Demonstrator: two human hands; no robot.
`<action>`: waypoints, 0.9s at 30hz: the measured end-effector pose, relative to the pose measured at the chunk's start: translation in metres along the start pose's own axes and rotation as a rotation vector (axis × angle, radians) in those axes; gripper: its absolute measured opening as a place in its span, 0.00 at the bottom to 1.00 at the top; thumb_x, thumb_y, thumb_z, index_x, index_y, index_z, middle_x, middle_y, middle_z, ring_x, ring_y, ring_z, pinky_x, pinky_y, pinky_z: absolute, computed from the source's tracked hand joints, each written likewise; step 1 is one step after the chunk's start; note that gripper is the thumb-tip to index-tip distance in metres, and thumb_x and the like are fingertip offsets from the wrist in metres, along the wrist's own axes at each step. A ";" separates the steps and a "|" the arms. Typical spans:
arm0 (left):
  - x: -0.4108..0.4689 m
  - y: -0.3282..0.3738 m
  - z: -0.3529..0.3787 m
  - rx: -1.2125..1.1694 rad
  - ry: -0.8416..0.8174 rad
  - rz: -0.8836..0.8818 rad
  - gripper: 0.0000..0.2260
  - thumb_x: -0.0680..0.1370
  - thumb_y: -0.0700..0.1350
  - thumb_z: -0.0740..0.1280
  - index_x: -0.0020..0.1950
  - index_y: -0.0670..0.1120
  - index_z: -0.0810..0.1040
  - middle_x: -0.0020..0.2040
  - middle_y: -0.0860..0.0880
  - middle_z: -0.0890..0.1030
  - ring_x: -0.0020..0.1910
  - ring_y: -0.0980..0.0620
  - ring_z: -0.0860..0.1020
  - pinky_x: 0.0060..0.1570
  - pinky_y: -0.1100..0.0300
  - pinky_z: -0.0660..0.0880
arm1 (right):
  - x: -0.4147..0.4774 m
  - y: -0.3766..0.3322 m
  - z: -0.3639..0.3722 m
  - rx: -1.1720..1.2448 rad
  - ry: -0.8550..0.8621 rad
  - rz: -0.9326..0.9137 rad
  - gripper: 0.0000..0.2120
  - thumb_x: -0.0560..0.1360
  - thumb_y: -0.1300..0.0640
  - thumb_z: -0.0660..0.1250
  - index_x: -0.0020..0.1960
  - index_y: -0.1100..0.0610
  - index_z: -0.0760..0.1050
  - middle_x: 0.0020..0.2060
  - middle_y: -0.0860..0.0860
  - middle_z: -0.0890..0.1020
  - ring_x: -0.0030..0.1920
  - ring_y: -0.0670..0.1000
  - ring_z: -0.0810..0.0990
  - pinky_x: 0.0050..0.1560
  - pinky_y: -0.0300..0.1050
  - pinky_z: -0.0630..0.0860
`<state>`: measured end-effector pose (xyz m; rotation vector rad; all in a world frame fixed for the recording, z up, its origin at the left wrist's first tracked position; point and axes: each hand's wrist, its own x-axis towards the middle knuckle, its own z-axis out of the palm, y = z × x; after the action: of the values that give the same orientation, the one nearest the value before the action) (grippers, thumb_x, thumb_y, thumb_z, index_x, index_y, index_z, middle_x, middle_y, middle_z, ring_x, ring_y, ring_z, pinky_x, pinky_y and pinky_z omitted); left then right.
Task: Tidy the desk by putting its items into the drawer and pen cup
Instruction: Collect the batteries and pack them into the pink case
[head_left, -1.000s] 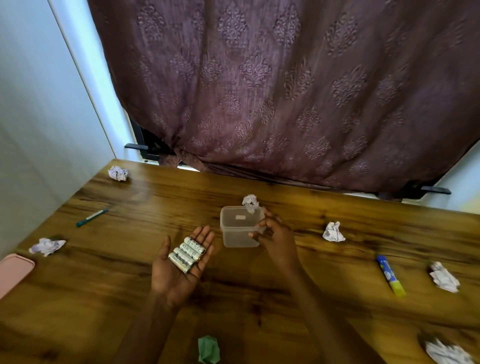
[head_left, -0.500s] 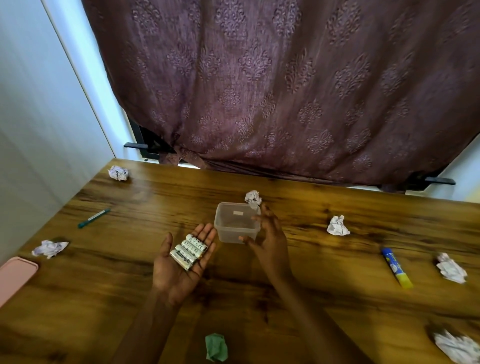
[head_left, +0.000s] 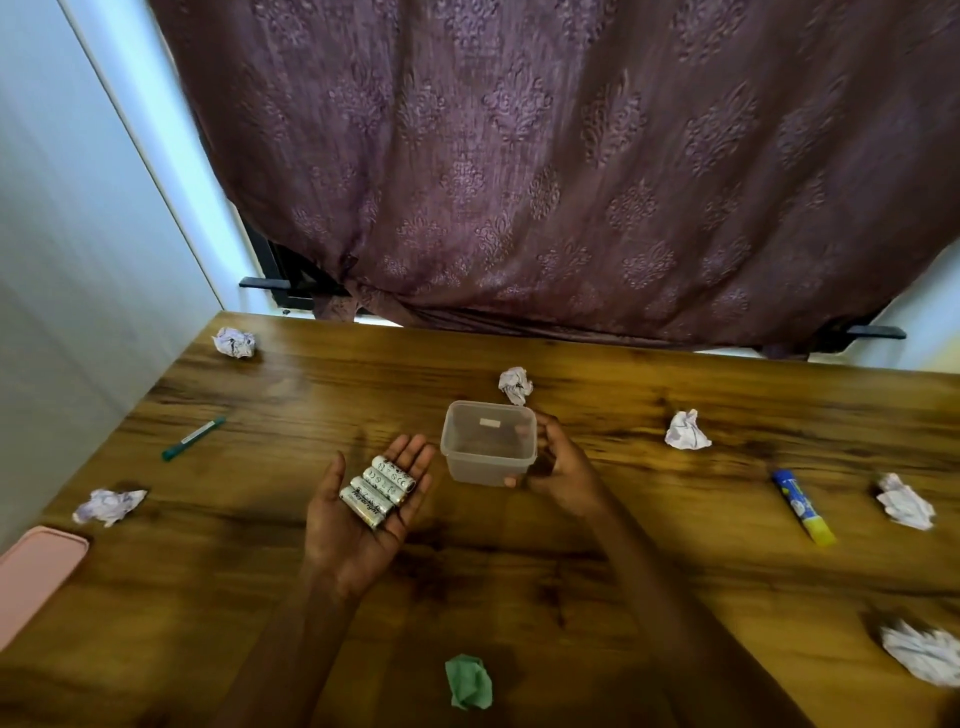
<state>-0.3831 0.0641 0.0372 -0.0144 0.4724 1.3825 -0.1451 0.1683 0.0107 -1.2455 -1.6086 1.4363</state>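
The right hand (head_left: 558, 467) has closed round the tub (head_left: 488, 441), bringing it beside the flat, open left hand (head_left: 363, 514). Its batteries (head_left: 379, 488) probably go in next.

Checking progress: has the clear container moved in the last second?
Yes, slightly: the clear container has come toward the person, away from the crumpled paper behind it.

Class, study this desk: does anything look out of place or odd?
Yes: crumpled paper balls lie scattered over the desk, and a pen and glue stick lie loose. Nothing looks spilled or broken.
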 end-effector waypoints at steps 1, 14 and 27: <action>0.000 0.002 0.001 -0.013 0.001 0.009 0.31 0.78 0.60 0.53 0.67 0.36 0.70 0.66 0.38 0.74 0.63 0.41 0.76 0.51 0.47 0.80 | -0.004 0.001 0.002 -0.007 0.007 0.010 0.42 0.61 0.65 0.79 0.67 0.43 0.64 0.64 0.48 0.73 0.66 0.50 0.71 0.56 0.50 0.79; -0.009 0.001 0.023 0.060 -0.006 -0.125 0.32 0.77 0.62 0.56 0.63 0.34 0.75 0.66 0.37 0.74 0.61 0.41 0.77 0.55 0.45 0.77 | -0.062 -0.120 0.020 -0.497 -0.010 -0.510 0.28 0.68 0.43 0.71 0.67 0.45 0.71 0.64 0.43 0.73 0.68 0.42 0.66 0.68 0.40 0.66; -0.006 0.006 0.028 0.183 0.021 -0.226 0.33 0.76 0.64 0.55 0.53 0.34 0.82 0.58 0.37 0.80 0.54 0.41 0.81 0.48 0.52 0.78 | -0.011 -0.135 0.060 -1.102 -0.469 -0.522 0.29 0.68 0.50 0.74 0.67 0.49 0.71 0.61 0.46 0.75 0.67 0.47 0.66 0.72 0.52 0.50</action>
<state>-0.3805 0.0674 0.0663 0.0653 0.5950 1.1156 -0.2266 0.1422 0.1313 -0.8502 -2.9684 0.4556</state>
